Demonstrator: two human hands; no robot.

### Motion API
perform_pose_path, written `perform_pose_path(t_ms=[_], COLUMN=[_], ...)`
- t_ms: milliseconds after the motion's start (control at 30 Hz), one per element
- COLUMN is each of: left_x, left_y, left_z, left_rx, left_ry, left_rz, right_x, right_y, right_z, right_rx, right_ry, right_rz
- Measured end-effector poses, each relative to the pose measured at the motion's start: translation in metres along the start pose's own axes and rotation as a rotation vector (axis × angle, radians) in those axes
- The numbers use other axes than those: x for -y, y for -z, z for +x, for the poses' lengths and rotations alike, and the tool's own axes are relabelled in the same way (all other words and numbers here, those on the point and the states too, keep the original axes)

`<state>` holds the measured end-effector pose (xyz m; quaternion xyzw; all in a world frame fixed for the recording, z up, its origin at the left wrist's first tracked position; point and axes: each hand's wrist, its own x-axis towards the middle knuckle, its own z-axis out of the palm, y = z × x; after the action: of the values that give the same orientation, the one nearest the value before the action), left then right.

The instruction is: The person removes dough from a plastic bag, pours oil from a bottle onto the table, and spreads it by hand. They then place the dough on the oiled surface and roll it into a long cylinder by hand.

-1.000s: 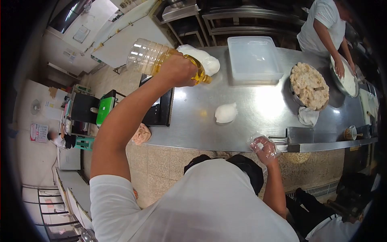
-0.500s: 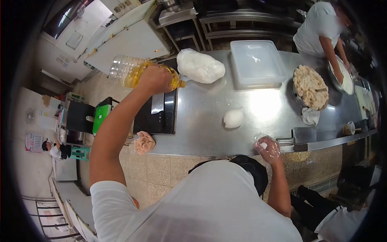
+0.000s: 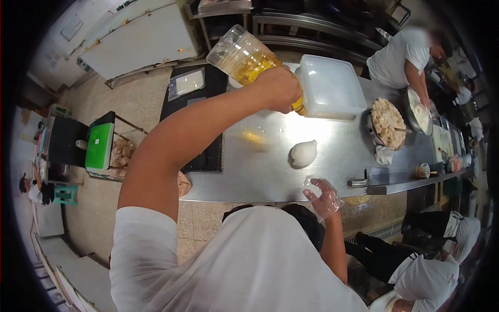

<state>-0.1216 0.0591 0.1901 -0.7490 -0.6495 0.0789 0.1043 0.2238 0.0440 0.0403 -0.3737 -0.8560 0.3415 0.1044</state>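
Note:
My left hand [image 3: 278, 89] is closed round the neck end of a large clear oil bottle [image 3: 249, 58], which is partly filled with yellow oil and tilted with its mouth down to the right. The mouth hangs near the front corner of a clear plastic container [image 3: 335, 86]. My right hand [image 3: 323, 197], in a thin clear plastic glove, is at the table's near edge, thumb and fingers apart with nothing visible between them. A smooth white dough lump [image 3: 304, 154] sits on the steel table [image 3: 249, 179] between my hands. The white bagged mass behind my left hand is mostly hidden.
A black board [image 3: 208, 156] lies left, with a packet [image 3: 187, 83] on it. At right are a bowl of beige mixture [image 3: 387, 125], a white cloth [image 3: 384, 155] and a metal scraper [image 3: 377, 176]. A co-worker [image 3: 397, 57] reaches into a metal bowl [image 3: 420, 112].
My left hand has carried the oil bottle rightward, across the bagged mass to the plastic container, and tilted it further. My right hand has moved left, and its fingers have spread.

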Motion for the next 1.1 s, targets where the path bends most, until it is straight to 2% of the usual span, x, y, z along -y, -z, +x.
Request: perform_pose_path(t_ms=[33,67,133,167,200,267,300,367,467,500,533,600,700,800,867,933,967,1067,1100], left_x=[-0.002,-0.005,-0.002,-0.001,-0.002,-0.002,-0.001,-0.001,-0.001,-0.001,-0.005,-0.012,-0.023,-0.027,-0.032,-0.045,-0.046,-0.046,-0.046], left_y=[0.004,0.004,-0.001,-0.001,-0.002,0.003,0.006,0.013,0.014,0.016,0.018,0.019,0.021,0.034,0.036,0.047,0.056,0.058,0.057], left_z=[0.004,0.008,0.012,0.013,0.014,0.011,0.009,0.005,0.006,0.006,0.005,0.006,0.011,0.013,0.010,0.011,0.014,0.015,0.015], left_rx=[0.016,0.037,0.044,0.054,0.057,0.100,0.103,0.107,0.148,0.163,0.142,0.139,0.160,0.185,0.129,0.176,0.202,0.235,0.234], left_ry=[0.000,-0.004,-0.039,-0.056,-0.071,-0.010,-0.008,0.019,0.067,0.078,0.090,0.113,0.144,0.185,0.146,0.215,0.290,0.291,0.286], left_rz=[-0.039,-0.079,-0.077,-0.070,-0.064,0.005,0.013,0.025,0.084,0.094,0.100,0.105,0.127,0.190,0.187,0.162,0.156,0.193,0.200], right_x=[-0.011,-0.017,-0.029,-0.032,-0.035,-0.033,-0.034,-0.037,-0.040,-0.063,-0.061,-0.045,-0.043,-0.048,-0.058,-0.074,-0.073,-0.072,-0.075], right_y=[-0.004,-0.006,-0.013,-0.012,-0.015,-0.023,-0.026,-0.028,-0.030,-0.048,-0.048,-0.044,-0.051,-0.053,-0.058,-0.062,-0.054,-0.034,-0.030], right_z=[0.000,0.001,0.007,0.018,0.031,0.059,0.076,0.105,0.134,0.146,0.149,0.164,0.175,0.151,0.125,0.111,0.114,0.115,0.116], right_rx=[-0.003,-0.014,-0.118,-0.013,-0.021,0.094,0.090,0.287,0.347,0.259,0.266,0.397,0.386,0.435,0.452,0.290,0.279,0.319,0.352], right_ry=[0.073,0.060,0.245,0.223,0.211,0.304,0.310,0.377,0.481,0.546,0.556,0.402,0.388,0.400,0.463,0.613,0.613,0.568,0.629], right_rz=[-0.022,-0.027,-0.268,-0.316,-0.308,-0.632,-0.625,-0.696,-0.729,-0.689,-0.673,-0.490,-0.513,-0.427,-0.493,-0.367,-0.362,-0.306,-0.326])
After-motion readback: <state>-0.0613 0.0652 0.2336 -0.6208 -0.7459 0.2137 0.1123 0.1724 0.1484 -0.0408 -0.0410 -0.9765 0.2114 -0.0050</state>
